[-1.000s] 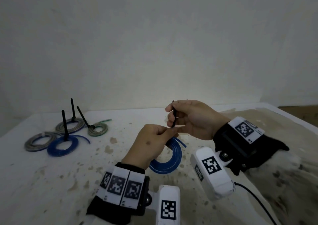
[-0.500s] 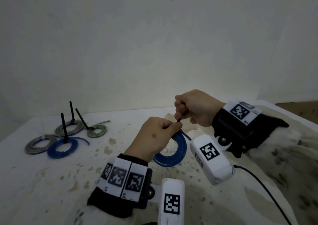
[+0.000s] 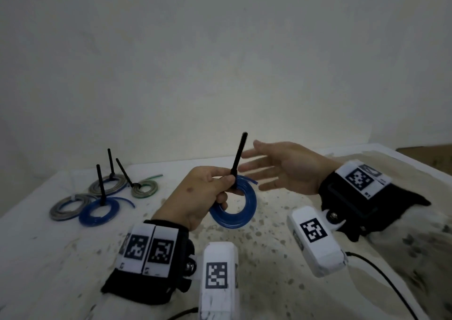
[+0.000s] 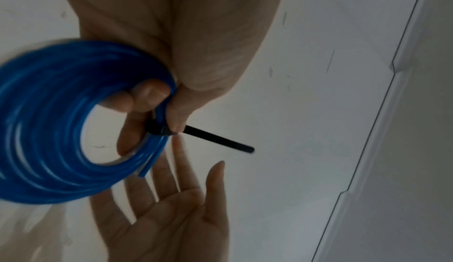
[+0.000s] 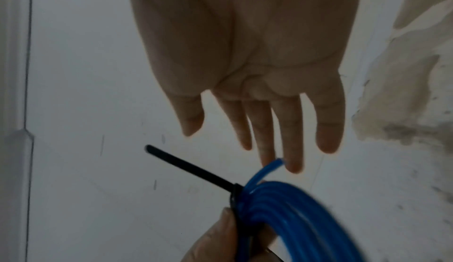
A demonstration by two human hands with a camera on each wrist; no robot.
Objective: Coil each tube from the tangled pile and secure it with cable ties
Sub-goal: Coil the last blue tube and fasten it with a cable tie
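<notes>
My left hand (image 3: 210, 192) pinches a blue coiled tube (image 3: 241, 212) above the table, right where a black cable tie (image 3: 238, 160) is cinched round it. The tie's tail sticks up and away. In the left wrist view the coil (image 4: 49, 130) hangs from my fingers and the tie tail (image 4: 218, 140) points right. My right hand (image 3: 276, 168) hovers just right of the tie, fingers straight and spread, holding nothing. From the right wrist, its fingers (image 5: 289, 130) reach toward the coil (image 5: 294, 217) and tie (image 5: 188, 167) without touching them.
At the table's far left lie tied coils: a blue one (image 3: 99, 212), a grey-blue one (image 3: 66, 206), a grey one (image 3: 107, 185) and a grey-green one (image 3: 144, 188), with black tie tails standing up. The white, stained table (image 3: 49, 258) ends at a wall behind.
My right hand pulled the tie's tail tight, then let go and opened, moving to the right. The left hand lifted and tilted the coil, and the tail now stands free.
</notes>
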